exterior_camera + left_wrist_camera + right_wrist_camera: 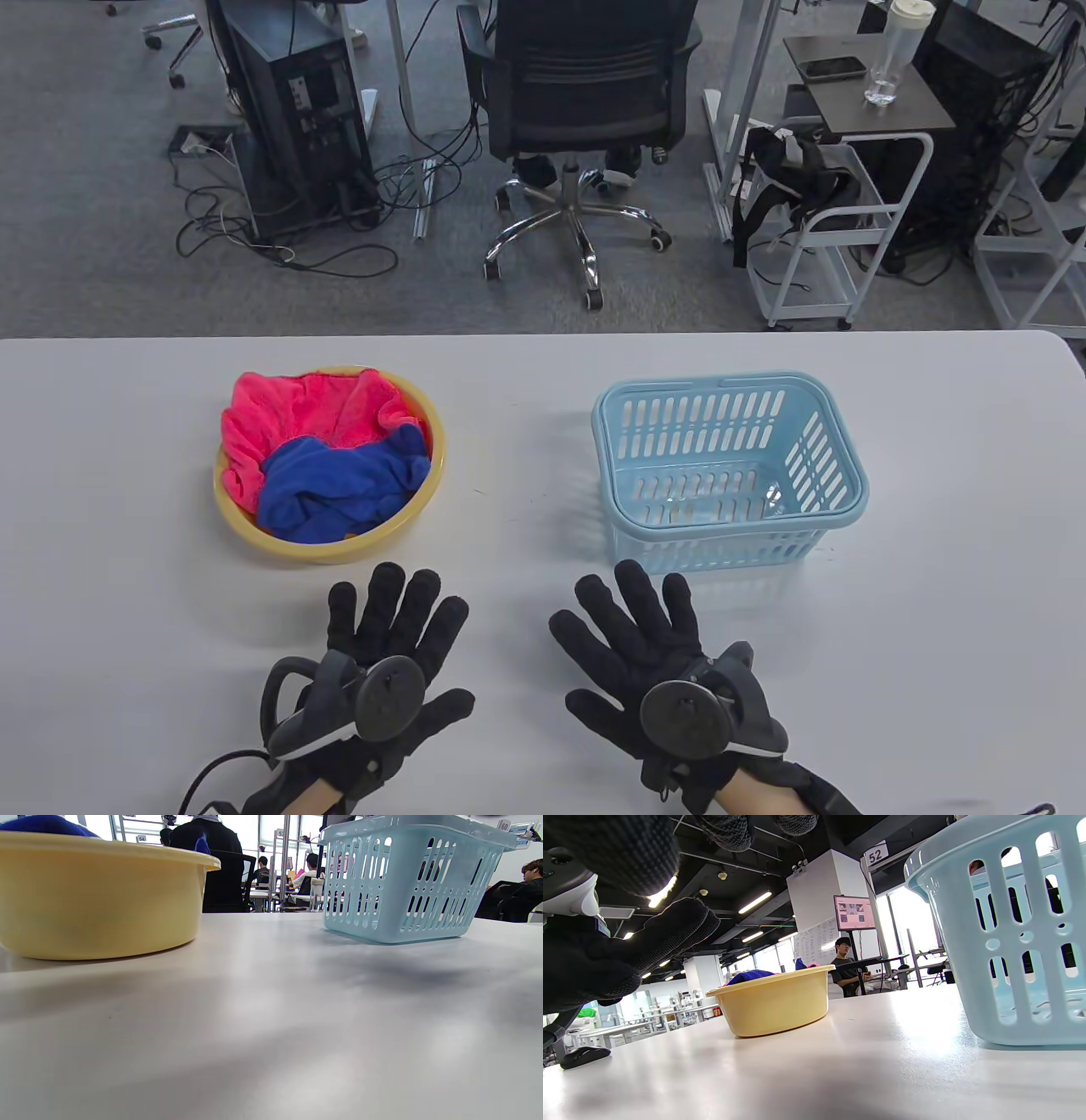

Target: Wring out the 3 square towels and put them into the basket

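Both hands lie flat on the white table [933, 594] with fingers spread and straight, holding nothing: the left hand [382, 662] just short of the yellow basin [428, 492], the right hand [653, 671] just short of the blue basket [848, 484]. Beyond the left fingertips, a pink towel [314, 407] and a blue towel [339, 484] sit bunched in the basin. The basket lies just past the right fingertips.
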`<state>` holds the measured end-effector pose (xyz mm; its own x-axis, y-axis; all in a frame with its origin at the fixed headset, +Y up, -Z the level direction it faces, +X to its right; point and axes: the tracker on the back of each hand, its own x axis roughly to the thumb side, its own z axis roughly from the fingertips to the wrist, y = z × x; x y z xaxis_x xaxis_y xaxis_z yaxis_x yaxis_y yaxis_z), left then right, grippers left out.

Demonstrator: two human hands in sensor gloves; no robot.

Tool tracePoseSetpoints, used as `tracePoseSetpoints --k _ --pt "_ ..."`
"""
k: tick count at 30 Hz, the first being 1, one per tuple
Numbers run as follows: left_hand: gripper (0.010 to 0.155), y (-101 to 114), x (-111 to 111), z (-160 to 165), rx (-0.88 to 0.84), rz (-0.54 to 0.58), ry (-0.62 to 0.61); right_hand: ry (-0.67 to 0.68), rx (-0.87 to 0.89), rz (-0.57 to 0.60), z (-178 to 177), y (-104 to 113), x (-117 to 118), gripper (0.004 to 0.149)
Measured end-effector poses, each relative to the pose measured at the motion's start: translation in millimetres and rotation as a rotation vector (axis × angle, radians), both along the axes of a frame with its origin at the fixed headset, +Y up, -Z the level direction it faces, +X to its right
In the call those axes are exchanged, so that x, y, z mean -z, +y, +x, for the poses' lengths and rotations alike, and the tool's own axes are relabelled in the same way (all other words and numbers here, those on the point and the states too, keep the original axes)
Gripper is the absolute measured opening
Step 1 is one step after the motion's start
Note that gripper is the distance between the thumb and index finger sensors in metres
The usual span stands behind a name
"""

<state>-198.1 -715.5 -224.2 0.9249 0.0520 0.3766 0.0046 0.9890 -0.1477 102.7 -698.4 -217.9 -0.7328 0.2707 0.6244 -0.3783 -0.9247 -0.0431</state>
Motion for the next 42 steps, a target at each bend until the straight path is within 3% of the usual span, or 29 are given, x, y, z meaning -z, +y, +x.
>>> tracePoseSetpoints --k 15,18,21,25,29,31,34,36,40,42 --pt "0.090 -0.3 -2.9 3.3 0.013 0.005 0.002 0.026 0.035 -0.033 -3.0 -2.7 -0.7 0.075" --pt "0.090 6.4 -3.2 4.9 0.016 0.024 0.014 0.031 0.042 -0.036 -3.6 -3.4 -1.3 0.075" --pt "0.090 28.2 7.5 -1.8 0.047 0.058 0.052 0.031 0.051 -0.045 -3.7 -4.3 -1.2 0.075" --pt "0.089 69.2 45.0 -32.3 0.026 0.103 0.202 0.037 0.057 -0.065 -3.8 -5.6 -0.9 0.074" --pt "0.088 83.6 94.4 -67.1 0.109 0.073 0.379 0.054 0.055 -0.076 -4.8 -5.8 -2.2 0.074" --pt "0.086 75.5 124.4 -84.3 0.150 -0.010 0.442 0.069 0.051 -0.078 -5.9 -6.0 -3.8 0.074" --pt "0.073 59.3 153.6 -98.8 0.173 0.046 0.498 0.086 0.045 -0.083 -7.3 -7.2 -4.7 0.074" --pt "0.076 47.1 168.5 -105.1 0.238 0.024 0.529 0.091 0.036 -0.094 -7.7 -8.8 -4.7 0.074" --pt "0.081 23.6 187.1 -111.7 0.335 -0.109 0.588 0.101 0.035 -0.104 -8.1 -9.1 -5.1 0.074" --pt "0.073 19.1 190.4 -110.4 0.346 -0.060 0.591 0.113 0.035 -0.108 -8.7 -9.4 -5.5 0.074"
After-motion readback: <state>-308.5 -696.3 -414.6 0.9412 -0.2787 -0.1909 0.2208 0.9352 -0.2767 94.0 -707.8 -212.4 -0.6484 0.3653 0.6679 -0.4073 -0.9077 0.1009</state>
